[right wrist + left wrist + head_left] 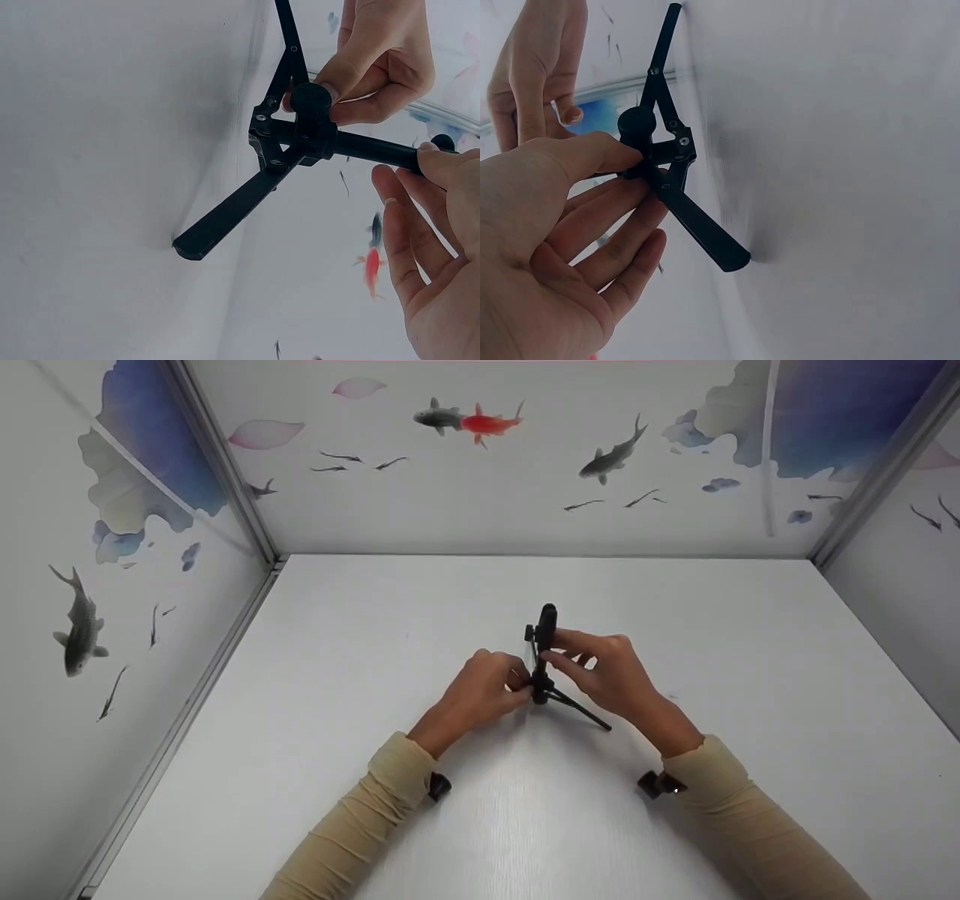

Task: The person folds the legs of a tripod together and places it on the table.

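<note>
Black tripod on white table, between my two hands, legs spread, feet apparently touching surface. My left hand: thumb and forefinger pinched at hub beside round knob, other fingers loosely bent. My right hand: thumb and fingertips pinching post above hub, remaining fingers relaxed. Handling, judged: light, rigid; smooth post may slip; slim hinged legs likely weakest. Grip hub and post; avoid lifting by one leg.

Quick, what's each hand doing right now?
Left hand: holding the black stand, pinched at its hub.
Right hand: holding the same stand, pinching its post.
</note>
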The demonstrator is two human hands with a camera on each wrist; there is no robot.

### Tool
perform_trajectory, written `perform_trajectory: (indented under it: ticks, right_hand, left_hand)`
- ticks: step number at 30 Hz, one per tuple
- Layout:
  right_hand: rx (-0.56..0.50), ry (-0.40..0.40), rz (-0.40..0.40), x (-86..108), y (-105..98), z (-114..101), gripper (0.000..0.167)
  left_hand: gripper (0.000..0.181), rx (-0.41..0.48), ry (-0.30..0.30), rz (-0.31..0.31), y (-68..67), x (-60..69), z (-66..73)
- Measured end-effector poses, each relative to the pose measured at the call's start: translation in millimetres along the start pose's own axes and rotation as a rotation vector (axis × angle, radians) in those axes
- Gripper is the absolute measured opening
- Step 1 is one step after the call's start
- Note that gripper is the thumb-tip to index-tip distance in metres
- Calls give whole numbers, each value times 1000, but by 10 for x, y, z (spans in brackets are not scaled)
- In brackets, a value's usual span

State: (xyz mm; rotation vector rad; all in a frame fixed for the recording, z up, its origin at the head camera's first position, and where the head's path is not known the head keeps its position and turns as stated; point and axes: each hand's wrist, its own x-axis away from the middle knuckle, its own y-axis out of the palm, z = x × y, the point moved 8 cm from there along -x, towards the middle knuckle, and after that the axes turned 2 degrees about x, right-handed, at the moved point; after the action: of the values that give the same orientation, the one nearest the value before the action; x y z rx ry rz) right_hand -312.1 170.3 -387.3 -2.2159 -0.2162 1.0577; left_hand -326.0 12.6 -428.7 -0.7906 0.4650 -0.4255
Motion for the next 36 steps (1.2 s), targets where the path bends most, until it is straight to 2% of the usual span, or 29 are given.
perform_trajectory:
  ticks: [6, 18, 36]
  right_hand:
    - [16, -3, 0, -6, -6, -4, 33]
    - [28, -2, 15, 18, -22, 12, 30]
    - [23, -4, -5, 8, -14, -3, 31]
  left_hand:
    - [14, -11, 24, 46, -61, -2, 39]
    - [15, 10, 34, 44, -64, -13, 52]
    - [13, -2, 62, 94, -104, 24, 62]
